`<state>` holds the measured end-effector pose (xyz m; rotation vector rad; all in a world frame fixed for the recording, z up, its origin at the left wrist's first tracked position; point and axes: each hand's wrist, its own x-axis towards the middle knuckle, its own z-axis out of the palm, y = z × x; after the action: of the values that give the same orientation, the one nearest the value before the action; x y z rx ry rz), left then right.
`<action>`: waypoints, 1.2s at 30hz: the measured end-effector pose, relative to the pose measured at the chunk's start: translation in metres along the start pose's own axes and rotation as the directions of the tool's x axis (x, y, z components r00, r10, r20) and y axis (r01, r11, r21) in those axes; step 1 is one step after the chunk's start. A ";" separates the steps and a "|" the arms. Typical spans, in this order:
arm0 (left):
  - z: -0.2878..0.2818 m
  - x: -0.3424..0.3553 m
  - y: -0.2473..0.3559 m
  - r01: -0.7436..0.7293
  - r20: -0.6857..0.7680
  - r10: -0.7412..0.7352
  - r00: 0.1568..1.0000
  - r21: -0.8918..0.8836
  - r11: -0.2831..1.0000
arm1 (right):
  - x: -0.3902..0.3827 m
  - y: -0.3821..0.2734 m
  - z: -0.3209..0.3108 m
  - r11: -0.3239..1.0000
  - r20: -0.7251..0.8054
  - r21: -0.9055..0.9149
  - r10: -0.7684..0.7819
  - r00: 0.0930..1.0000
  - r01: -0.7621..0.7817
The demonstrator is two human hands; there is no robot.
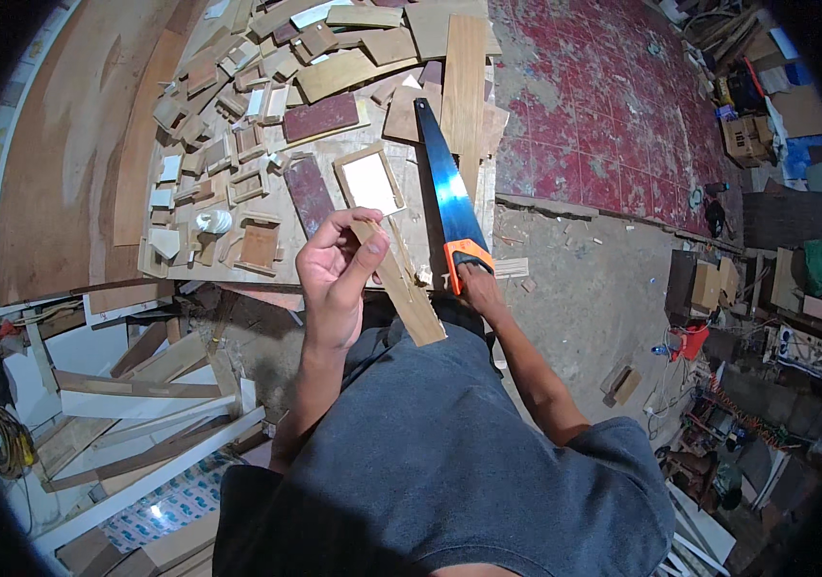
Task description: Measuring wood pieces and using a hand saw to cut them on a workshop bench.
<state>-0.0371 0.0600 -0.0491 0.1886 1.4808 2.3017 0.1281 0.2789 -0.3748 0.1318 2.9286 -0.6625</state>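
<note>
Between the thumb and fingers of my left hand (339, 269) is a narrow wood strip (411, 303), tilted down toward my lap, with a rough, splintered edge. My right hand (478, 288) grips the orange and black handle of a handsaw (451, 188). The saw's blade points away from me, over the worktable (420, 231), its tip near a long wood board (467, 72). The strip and the blade are apart. Just beyond my left hand lies a small wooden frame (370, 181) with a white inside.
Small wooden boxes (257, 240) and offcuts crowd the table's left and far parts, near a white spiral bulb (214, 222). Dark red wood pieces (320, 117) lie mid-table. Scrap boards (151, 385) pile up at lower left. Tools and cartons (709, 284) line the right side.
</note>
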 end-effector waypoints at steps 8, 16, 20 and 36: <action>-0.001 0.003 0.001 -0.065 0.047 0.060 0.997 0.117 0.991 | 0.041 -0.024 -0.046 0.991 0.102 0.115 0.063 0.993 -0.074; -0.008 0.011 -0.028 -0.037 0.081 0.023 0.996 0.175 0.984 | 0.042 -0.144 -0.225 0.323 -0.075 0.941 -0.092 0.993 0.101; -0.002 0.014 -0.037 -0.064 0.109 0.043 0.993 0.200 0.978 | 0.038 -0.153 -0.234 0.278 0.065 0.959 -0.032 0.997 -0.053; 0.020 0.024 -0.037 -0.012 0.107 -0.040 0.993 0.442 0.897 | 0.050 -0.137 -0.243 0.393 0.136 0.902 0.130 0.982 -0.177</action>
<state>-0.0432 0.0993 -0.0760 0.4251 1.9167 1.8715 0.0359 0.2641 -0.1071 0.4743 2.0594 -2.1200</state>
